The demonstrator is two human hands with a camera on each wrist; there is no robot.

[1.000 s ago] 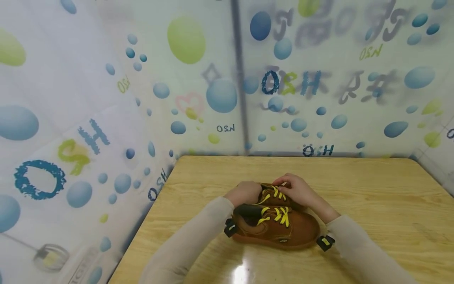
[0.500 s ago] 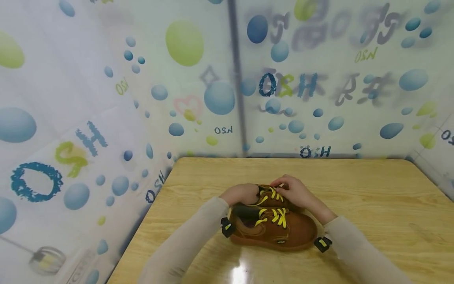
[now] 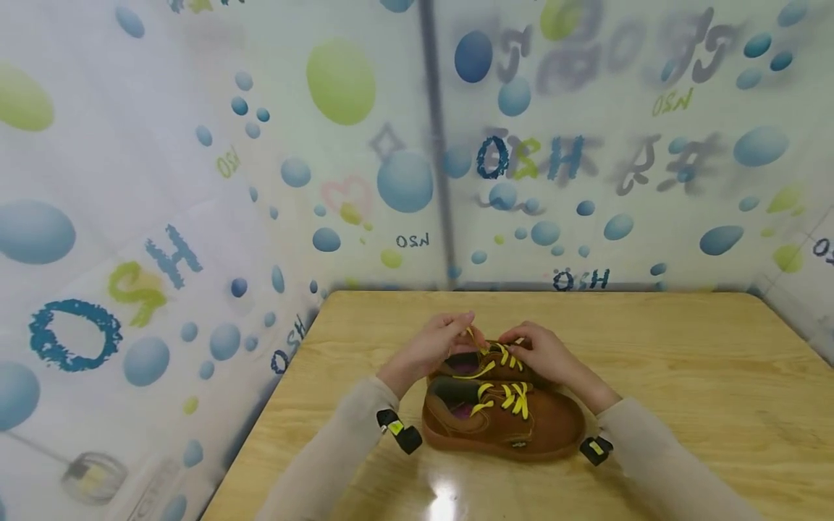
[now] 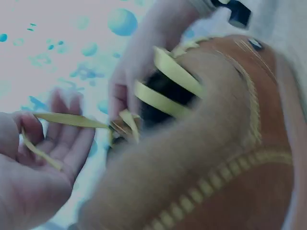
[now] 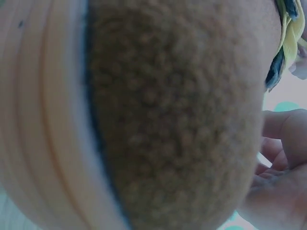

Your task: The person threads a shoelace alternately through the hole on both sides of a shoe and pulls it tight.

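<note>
Two brown low shoes with yellow laces stand side by side on a wooden table. My left hand (image 3: 426, 347) is over the heel end of the far shoe (image 3: 531, 373). Between thumb and fingers it pinches the yellow shoelace (image 4: 72, 120), drawn taut to the lacing, its loose end trailing over the palm. My right hand (image 3: 550, 356) grips the far shoe at its lacing, thumb on the near side and fingers curled beyond. The near shoe (image 3: 554, 427), laced in yellow, is untouched by the fingers; its toe covers most of the right wrist view.
The wooden table (image 3: 704, 405) reaches back to a pale curtain (image 3: 365, 268) printed with blue and green bubbles. More of this curtain hangs along the left side. Black wrist cameras (image 3: 399, 432) sit on both sleeves, close by the near shoe.
My left hand has come up out of the far shoe's opening and now pulls a lace upward and back. The right hand stays at the lacing.
</note>
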